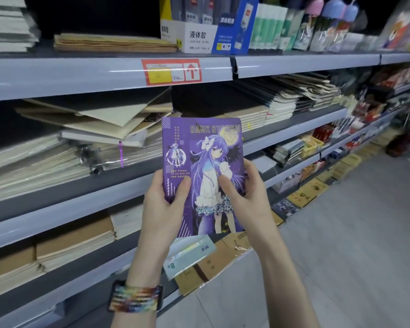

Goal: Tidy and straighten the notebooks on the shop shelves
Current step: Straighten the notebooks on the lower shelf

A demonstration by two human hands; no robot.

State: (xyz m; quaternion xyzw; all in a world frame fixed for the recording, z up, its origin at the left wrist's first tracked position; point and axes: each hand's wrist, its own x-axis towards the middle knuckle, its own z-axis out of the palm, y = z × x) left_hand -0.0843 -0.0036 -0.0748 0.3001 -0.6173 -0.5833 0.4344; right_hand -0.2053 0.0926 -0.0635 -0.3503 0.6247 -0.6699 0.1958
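Holding the purple notebook (202,162) up in front of the shop shelves

Notebook's upright, dead centre. The left grip (162,204) pinches its lower left edge, thumb on the cover, and the right grip (249,192) clamps the lower right edge the same way. At 10 o'clock a messy notebook pile (100,121) slumps on the middle shelf (81,204). At 12 o'clock a white carton (197,37) holds glue bottles (192,10), standing upright.

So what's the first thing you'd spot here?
The purple notebook with a long-haired cartoon girl, held up mid-picture by the left hand and right hand. Behind it, to the left, a messy pile of tan notebooks sprawls on the shelf. A rainbow wristband circles the left wrist below.
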